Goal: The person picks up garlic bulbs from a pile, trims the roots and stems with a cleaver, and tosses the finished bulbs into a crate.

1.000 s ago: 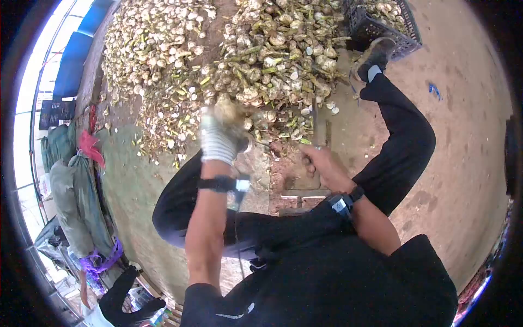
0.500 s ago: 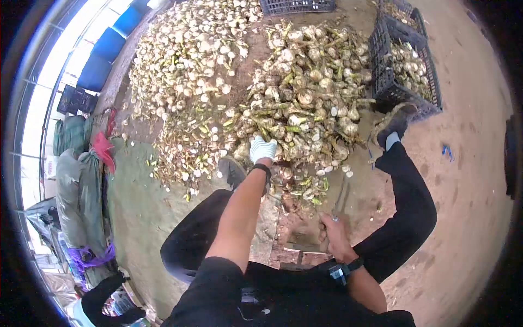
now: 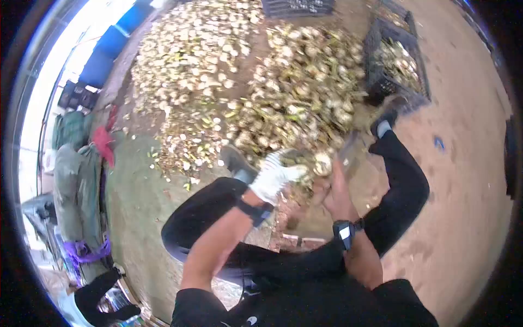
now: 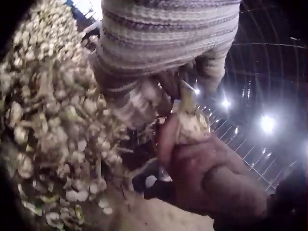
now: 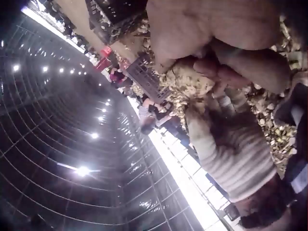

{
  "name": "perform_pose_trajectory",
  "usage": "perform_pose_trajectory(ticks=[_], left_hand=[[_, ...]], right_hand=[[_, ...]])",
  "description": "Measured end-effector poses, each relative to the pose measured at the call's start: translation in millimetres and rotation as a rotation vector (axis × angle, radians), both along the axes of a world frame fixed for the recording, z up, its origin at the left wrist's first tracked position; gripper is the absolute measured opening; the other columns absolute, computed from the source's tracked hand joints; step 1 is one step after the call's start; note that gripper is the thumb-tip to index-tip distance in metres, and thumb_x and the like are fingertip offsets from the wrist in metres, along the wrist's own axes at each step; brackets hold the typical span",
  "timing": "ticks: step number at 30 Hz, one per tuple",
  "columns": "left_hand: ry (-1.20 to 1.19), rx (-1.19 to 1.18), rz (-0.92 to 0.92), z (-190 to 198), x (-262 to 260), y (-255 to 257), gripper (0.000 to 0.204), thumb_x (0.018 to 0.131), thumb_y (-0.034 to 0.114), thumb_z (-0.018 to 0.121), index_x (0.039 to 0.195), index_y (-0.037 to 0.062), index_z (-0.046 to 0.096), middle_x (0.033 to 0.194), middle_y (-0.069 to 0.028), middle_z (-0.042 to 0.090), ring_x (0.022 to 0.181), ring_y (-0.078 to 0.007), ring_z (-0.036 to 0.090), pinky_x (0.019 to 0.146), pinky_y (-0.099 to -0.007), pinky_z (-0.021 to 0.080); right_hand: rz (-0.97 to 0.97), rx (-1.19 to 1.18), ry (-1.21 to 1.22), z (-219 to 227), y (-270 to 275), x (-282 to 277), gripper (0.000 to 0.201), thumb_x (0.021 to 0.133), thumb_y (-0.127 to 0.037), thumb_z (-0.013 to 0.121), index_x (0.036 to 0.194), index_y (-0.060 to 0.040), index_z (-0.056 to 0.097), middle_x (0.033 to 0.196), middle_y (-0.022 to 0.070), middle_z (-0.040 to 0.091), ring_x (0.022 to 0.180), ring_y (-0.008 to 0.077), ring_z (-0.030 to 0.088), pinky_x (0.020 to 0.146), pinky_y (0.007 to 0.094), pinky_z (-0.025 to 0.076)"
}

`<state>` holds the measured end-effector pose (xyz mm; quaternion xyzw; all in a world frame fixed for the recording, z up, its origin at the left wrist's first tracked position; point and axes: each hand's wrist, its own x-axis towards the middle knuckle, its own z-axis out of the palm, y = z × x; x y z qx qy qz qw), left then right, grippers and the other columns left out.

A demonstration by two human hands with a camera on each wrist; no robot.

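Observation:
My left hand (image 3: 272, 177), in a white striped knit glove, grips a garlic bulb (image 3: 322, 163) by its stem. Bare, my right hand (image 3: 339, 193) has its fingers curled round a knife, whose blade (image 3: 350, 146) points away from me, blurred; the handle is hidden in the fist. In the left wrist view the bulb (image 4: 192, 126) lies between the glove and the bare fingers, its green stem running up into the glove. From the right wrist, the dirty bulb (image 5: 187, 84) shows right against the bare fingers, with the gloved hand (image 5: 236, 144) close below.
A big heap of garlic with stems (image 3: 305, 92) lies ahead, beside a pile of pale bulbs (image 3: 190, 60). Cut scraps (image 3: 190, 144) litter the floor. A black crate (image 3: 395, 65) with garlic stands at the right. Stuffed sacks (image 3: 76, 185) line the left; another person (image 3: 92, 302) is at lower left.
My left hand reached out to the heap, then came back toward me with a garlic bulb. The right hand with the knife has moved up and forward to meet it.

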<state>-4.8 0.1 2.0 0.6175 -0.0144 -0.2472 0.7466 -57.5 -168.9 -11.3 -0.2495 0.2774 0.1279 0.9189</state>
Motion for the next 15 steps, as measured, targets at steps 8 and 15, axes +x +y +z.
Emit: perform_pose_trajectory(ticks=[8,15], left_hand=[[-0.726,0.861,-0.316,41,-26,-27,0.076,0.064,0.03,0.08,0.123,-0.007,0.048,0.104,-0.0225,0.061,0.1,-0.0285,0.06,0.089,-0.0362,0.047],[-0.127,0.233,-0.155,10,-43,-22,0.062,0.069,0.017,0.077,0.12,-0.0022,0.047,0.101,-0.0056,0.063,0.089,-0.0094,0.058,0.079,-0.0248,0.049]], right_hand=[[0.124,-0.834,-0.08,46,-10,-18,0.047,0.086,-0.049,0.062,0.097,-0.0033,0.061,0.069,-0.001,0.052,0.054,0.0083,0.048,0.046,0.0249,0.038],[0.302,-0.979,-0.09,38,-40,-42,0.036,0.086,-0.034,0.064,0.094,0.0003,0.065,0.068,0.0003,0.058,0.057,0.0092,0.052,0.05,0.0276,0.043]])
